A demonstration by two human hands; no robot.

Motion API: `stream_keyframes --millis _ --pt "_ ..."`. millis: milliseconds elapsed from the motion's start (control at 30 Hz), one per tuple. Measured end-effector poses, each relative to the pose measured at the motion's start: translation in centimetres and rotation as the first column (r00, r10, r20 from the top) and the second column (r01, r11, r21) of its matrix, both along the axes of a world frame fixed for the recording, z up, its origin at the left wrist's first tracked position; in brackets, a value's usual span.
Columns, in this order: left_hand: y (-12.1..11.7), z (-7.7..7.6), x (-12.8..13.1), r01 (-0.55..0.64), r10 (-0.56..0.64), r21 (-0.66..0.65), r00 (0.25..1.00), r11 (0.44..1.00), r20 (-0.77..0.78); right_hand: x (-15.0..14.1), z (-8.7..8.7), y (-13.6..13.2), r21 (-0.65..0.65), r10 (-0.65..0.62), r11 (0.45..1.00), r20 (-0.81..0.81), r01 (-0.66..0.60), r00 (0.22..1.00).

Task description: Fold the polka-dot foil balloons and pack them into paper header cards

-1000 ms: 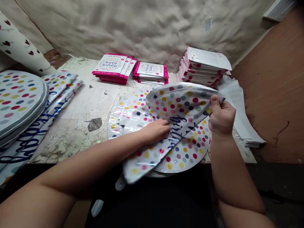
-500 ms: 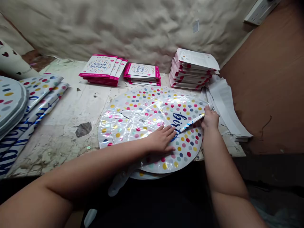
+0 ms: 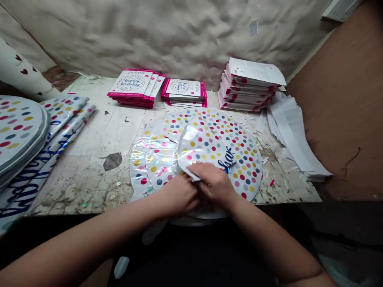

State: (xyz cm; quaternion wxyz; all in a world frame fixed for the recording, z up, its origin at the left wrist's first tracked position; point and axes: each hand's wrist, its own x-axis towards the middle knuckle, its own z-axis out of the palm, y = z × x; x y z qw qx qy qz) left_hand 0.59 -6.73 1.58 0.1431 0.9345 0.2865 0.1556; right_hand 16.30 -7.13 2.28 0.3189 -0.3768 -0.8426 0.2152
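Currently, a polka-dot foil balloon (image 3: 217, 149) is lying flat near the front edge of the table (image 3: 74, 179), toward the middle, and is overlapping a second dotted foil balloon (image 3: 140, 167) with a clear, shiny face. Another balloon rim (image 3: 191, 221) is showing below them at the front edge. The left hand (image 3: 178, 195) and the right hand (image 3: 214, 185) are meeting over the lower left part of the top balloon, touching each other. The right fingers (image 3: 199, 169) are lying close together and nearly flat, on or against a folded pale flap (image 3: 190, 174) of foil, though whether they are gripping it cannot be told. The left hand's fingers are mostly hidden beneath the right hand, so their opening and hold cannot be told either. Blue script lettering (image 3: 226, 159) is showing just beside the right hand.

Along the back edge, two stacks of pink-edged "happy birthday" packets (image 3: 131, 85) (image 3: 184, 91) and a taller stack of packets (image 3: 248, 85) are sitting side by side. At the left edge, a pile of round balloons (image 3: 18, 135) is resting beside flat balloons with blue lettering (image 3: 62, 123), and a heart-patterned roll (image 3: 24, 71) is leaning in the back left corner. Loose white papers (image 3: 296, 135) are lying along the right edge
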Motion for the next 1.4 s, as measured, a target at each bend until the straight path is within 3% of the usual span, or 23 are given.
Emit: stream_keyframes --millis 100,200,333,500,600,700,867,967,1033,1100,1167,1200,1267,1400 --pt "-3.7 -0.3 -5.4 0.005 -0.001 0.056 0.997 0.998 -0.081 -0.2 -3.4 -0.6 -0.109 0.072 0.992 0.057 -0.065 0.996" --pt "-5.3 -1.1 -7.6 -0.026 0.033 0.107 0.997 0.994 -0.07 0.4 -4.5 -0.4 -0.121 0.114 0.987 0.057 -0.107 0.992" --pt "-5.2 -1.6 -7.2 -0.084 0.085 0.107 0.996 0.991 -0.013 0.5 -4.0 -0.5 -0.147 0.088 0.986 0.075 -0.077 0.993" --pt "-4.7 -1.0 -6.5 -0.085 0.082 0.061 0.995 0.995 0.052 0.2 -3.9 -1.0 -0.183 0.113 0.979 0.105 -0.093 0.988" --pt "-4.6 -0.6 -6.6 -0.068 0.066 0.048 0.997 0.997 0.043 0.0 -3.8 -1.1 -0.191 0.165 0.972 0.139 -0.137 0.976" --pt "-4.4 -0.4 -6.7 -0.113 0.107 0.114 0.992 0.987 0.062 0.0 -3.2 -1.0 -0.227 0.229 0.956 0.179 -0.186 0.957" --pt "-3.2 -0.5 -6.0 -0.018 0.034 0.17 0.995 0.985 -0.091 0.3 -2.1 -1.0 -0.292 0.26 0.931 0.109 -0.219 0.959" --pt "-2.4 1.0 -5.1 -0.097 0.095 0.074 0.995 0.993 0.026 0.4 -2.9 -1.5 -0.174 0.162 0.973 0.066 -0.148 0.985" --pt "-1.5 2.8 -4.4 -0.125 0.134 -0.092 0.986 0.988 0.096 0.7 -3.9 -1.9 -0.025 0.036 0.999 0.067 -0.035 0.997" --pt "-0.1 4.2 -3.3 0.033 -0.01 -0.275 0.997 0.961 0.083 1.3 -4.7 -2.1 0.079 -0.023 0.997 0.08 0.017 0.997" --pt "2.0 4.6 -1.8 0.218 -0.213 -0.356 0.976 0.909 0.053 2.3 -5.1 -2.1 0.104 0.051 0.993 0.097 -0.061 0.994" --pt "3.3 4.2 -0.9 0.271 -0.279 -0.343 0.96 0.899 0.028 2.9 -5.2 -2.0 0.102 0.113 0.987 0.102 -0.124 0.988" --pt "5.7 2.4 0.9 0.279 -0.303 -0.234 0.95 0.931 -0.073 4.1 -5.1 -1.7 0.099 0.215 0.969 0.11 -0.226 0.97" --pt "8.0 -1.5 3.7 0.211 -0.23 -0.104 0.943 0.972 -0.239 6.5 -4.3 -1.9 0.081 0.191 0.977 0.09 -0.198 0.977"
